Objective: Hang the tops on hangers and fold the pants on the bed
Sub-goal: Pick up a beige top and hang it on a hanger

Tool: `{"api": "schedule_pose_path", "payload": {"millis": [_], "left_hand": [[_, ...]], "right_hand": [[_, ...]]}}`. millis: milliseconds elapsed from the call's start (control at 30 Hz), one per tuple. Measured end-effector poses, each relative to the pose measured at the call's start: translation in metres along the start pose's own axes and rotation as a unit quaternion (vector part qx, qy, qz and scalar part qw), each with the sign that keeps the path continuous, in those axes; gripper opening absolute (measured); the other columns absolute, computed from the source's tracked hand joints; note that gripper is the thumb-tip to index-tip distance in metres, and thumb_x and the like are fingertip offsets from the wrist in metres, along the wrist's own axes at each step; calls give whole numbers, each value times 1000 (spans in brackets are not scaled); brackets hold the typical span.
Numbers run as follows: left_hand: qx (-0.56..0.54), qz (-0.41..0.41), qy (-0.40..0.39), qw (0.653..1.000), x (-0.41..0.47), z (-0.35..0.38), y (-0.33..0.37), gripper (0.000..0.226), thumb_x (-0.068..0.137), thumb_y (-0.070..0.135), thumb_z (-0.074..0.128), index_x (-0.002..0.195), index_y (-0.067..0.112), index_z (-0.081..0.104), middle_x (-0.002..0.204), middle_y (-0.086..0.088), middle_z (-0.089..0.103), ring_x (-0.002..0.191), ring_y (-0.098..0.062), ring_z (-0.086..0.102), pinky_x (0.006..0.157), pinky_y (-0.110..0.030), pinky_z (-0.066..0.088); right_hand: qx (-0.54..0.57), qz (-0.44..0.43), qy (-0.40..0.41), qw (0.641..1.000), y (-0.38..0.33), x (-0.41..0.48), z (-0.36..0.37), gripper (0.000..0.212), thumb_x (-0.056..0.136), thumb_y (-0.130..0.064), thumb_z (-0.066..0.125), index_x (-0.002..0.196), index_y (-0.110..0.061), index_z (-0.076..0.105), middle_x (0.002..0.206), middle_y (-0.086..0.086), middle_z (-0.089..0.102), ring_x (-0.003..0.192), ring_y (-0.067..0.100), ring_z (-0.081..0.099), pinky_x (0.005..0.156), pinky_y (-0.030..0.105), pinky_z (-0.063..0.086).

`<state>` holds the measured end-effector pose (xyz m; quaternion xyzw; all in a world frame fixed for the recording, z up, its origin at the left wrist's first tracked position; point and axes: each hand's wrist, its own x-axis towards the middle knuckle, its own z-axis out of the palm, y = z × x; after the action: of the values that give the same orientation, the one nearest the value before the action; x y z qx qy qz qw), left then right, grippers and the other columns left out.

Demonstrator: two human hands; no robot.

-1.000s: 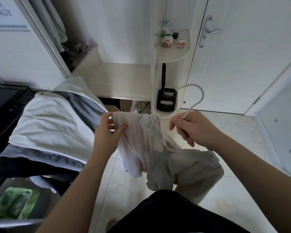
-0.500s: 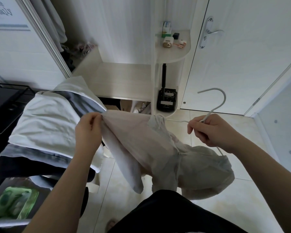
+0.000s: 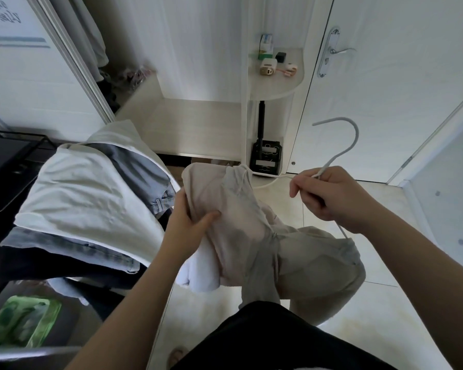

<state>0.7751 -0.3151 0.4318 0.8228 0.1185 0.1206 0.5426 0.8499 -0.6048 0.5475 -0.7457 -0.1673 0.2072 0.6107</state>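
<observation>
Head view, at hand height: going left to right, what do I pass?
Pile of clothes with a white garment uppermost → left hand → beige top, which that hand grips → right hand, pinching the neck of the hanger.

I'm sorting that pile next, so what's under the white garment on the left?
Blue denim pokes out beneath the white garment along its lower edge, dark fabric below that. The rest of the stack is covered.
</observation>
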Motion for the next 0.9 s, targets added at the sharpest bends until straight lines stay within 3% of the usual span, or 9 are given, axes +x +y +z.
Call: {"api": "schedule_pose_path", "payload": {"millis": [67,133,333,433,500,533,633,733,900], "left_hand": [[55,8,46,997,2,0,-1,24,90,35,73,102,31,53,86,25,60,80,3,58,63,-10,42],[81,41,91,992,6,-9,4,12,95,34,65,90,26,57,74,13,58,66,-2,53,58,-17,39],[85,85,168,978,24,-48,30,19,101,24,47,99,23,66,89,10,65,84,3,57,73,-12,42],[89,66,163,980,33,-45,52,21,102,19,48,114,22,64,118,-1,63,112,-17,56,96,-28,42],[198,143,117,963,33,-40,68,28,101,26,51,127,21,62,127,-3,62,120,-23,53,104,-40,39],[259,194,61,944,33,-38,74,29,101,32,50,124,22,63,122,1,66,116,-23,56,103,-44,41],[287,207,-118,928,30,-27,86,23,104,35,48,99,23,67,87,11,67,85,-10,59,78,-36,46],[253,234,-142,928,25,-21,85,16,103,20,54,95,16,68,83,12,62,78,-5,54,71,-24,38],[207,273,-149,927,18,-1,89,14,99,13,59,104,12,73,88,23,59,84,2,53,79,-5,36]], "right_hand": [[-8,4,-2,1000,0,0,-4,34,103,-14,49,77,-2,66,48,7,37,40,17,24,41,22,20],[-13,11,-4,1000,0,1,-11,35,104,-16,48,78,-2,67,48,6,37,40,17,24,42,23,19],[-32,33,-40,998,0,1,-19,34,104,-15,48,78,-2,66,48,10,35,42,16,23,44,26,18],[-41,22,-52,998,-4,3,-7,33,104,-14,50,78,-2,66,48,10,35,41,17,23,42,23,20],[-48,6,-47,998,-9,6,1,32,103,-14,51,79,0,66,48,9,35,40,17,24,40,21,23],[-58,-3,-46,997,-12,7,5,32,103,-14,51,79,1,66,48,9,36,40,17,25,40,21,26],[-106,-25,-57,992,-15,11,15,34,102,-15,52,79,5,66,46,7,39,38,14,31,42,14,32],[-133,-32,-62,989,-15,15,17,34,102,-17,53,80,3,68,46,7,42,39,13,35,46,10,36],[-166,-45,-88,981,-7,22,24,29,102,-23,55,85,-6,71,47,2,50,41,14,42,48,13,38]]}}
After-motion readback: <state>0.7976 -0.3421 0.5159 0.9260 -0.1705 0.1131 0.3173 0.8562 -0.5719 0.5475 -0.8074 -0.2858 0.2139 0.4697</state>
